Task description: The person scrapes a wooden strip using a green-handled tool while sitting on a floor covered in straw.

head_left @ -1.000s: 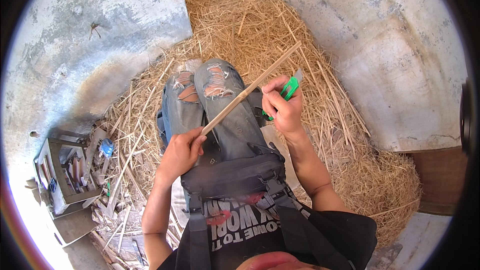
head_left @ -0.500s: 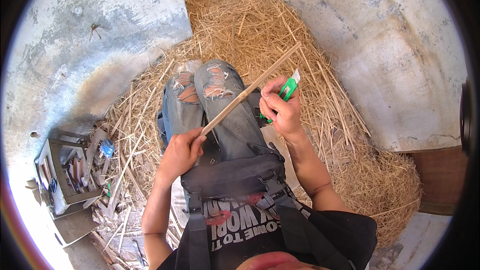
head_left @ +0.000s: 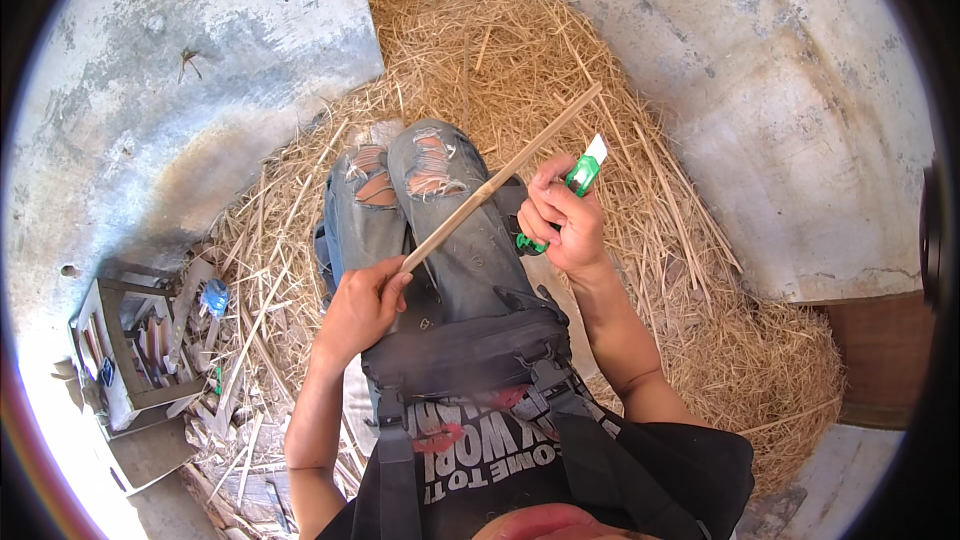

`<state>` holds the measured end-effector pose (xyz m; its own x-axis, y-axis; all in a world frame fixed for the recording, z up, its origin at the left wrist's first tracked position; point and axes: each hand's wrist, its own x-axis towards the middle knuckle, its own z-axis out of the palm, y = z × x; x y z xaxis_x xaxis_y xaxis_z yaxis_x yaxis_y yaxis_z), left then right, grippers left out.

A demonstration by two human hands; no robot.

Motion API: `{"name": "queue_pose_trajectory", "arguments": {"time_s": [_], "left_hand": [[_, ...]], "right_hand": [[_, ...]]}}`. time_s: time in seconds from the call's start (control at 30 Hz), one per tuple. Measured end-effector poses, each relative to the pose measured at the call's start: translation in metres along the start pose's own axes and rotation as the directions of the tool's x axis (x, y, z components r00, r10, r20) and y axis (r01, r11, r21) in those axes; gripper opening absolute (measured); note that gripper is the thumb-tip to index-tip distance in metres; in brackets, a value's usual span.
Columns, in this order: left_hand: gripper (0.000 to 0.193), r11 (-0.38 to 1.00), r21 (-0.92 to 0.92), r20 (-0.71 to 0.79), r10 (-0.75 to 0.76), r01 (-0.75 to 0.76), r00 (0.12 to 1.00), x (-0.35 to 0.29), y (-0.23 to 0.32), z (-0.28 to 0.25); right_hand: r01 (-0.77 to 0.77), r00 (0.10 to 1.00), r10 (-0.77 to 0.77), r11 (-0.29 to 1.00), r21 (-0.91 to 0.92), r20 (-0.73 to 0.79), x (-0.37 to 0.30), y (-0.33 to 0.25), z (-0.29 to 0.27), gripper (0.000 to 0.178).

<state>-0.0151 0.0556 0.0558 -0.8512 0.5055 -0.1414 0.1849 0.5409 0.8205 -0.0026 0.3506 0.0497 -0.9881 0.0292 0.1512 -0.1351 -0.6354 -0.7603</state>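
My left hand (head_left: 364, 304) grips the near end of a thin bamboo strip (head_left: 482, 195), with a joint about halfway along it. The strip slants up and to the right across my lap, its far end over the straw. My right hand (head_left: 565, 215) is closed around a green utility knife (head_left: 582, 175). The knife's blade sticks out above my fingers, pointing up and to the right; part of the handle shows below them. Blade and strip are apart. Beneath the strip are my knees in torn jeans (head_left: 440, 185).
Straw and shavings (head_left: 480, 50) cover the floor around my legs. Weathered walls (head_left: 210, 50) rise on the left and right. A small wooden box (head_left: 150, 370) with sticks in it stands at the left, near a crumpled blue item (head_left: 214, 297). A black waist bag (head_left: 465, 350) sits on my lap.
My right hand has turned slightly, and the knife has shifted a little to the right and up, showing more of its handle below the fingers. My left hand and the strip stay nearly still.
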Motion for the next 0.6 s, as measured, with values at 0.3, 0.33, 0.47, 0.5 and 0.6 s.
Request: {"name": "queue_pose_trajectory", "arguments": {"time_s": [0.3,0.33,0.47,0.5,0.6], "left_hand": [[0.025,1.0,-0.001,-0.006,0.009,-0.009,1.0,-0.001,0.0,0.001],[0.025,1.0,-0.001,-0.006,0.006,-0.006,1.0,-0.001,0.0,0.001],[0.025,1.0,-0.006,-0.004,0.002,-0.002,1.0,0.0,-0.002,0.002],[0.025,1.0,-0.009,0.0,0.003,-0.003,1.0,0.0,-0.002,0.002],[0.026,0.999,-0.041,0.023,-0.003,0.004,1.0,0.002,-0.005,0.002]], "right_hand": [[-0.017,0.999,0.013,0.991,0.133,0.03,-0.002,0.0,-0.003,0.007],[-0.013,0.999,0.008,0.989,0.146,0.036,-0.001,0.001,-0.004,0.01],[-0.014,1.0,0.012,0.996,0.084,0.023,-0.002,0.0,-0.004,0.01],[-0.021,1.0,0.021,0.999,0.041,0.012,-0.003,0.0,-0.003,0.009],[-0.026,0.983,-0.086,0.802,-0.597,-0.159,0.001,0.016,-0.002,0.023]]}}
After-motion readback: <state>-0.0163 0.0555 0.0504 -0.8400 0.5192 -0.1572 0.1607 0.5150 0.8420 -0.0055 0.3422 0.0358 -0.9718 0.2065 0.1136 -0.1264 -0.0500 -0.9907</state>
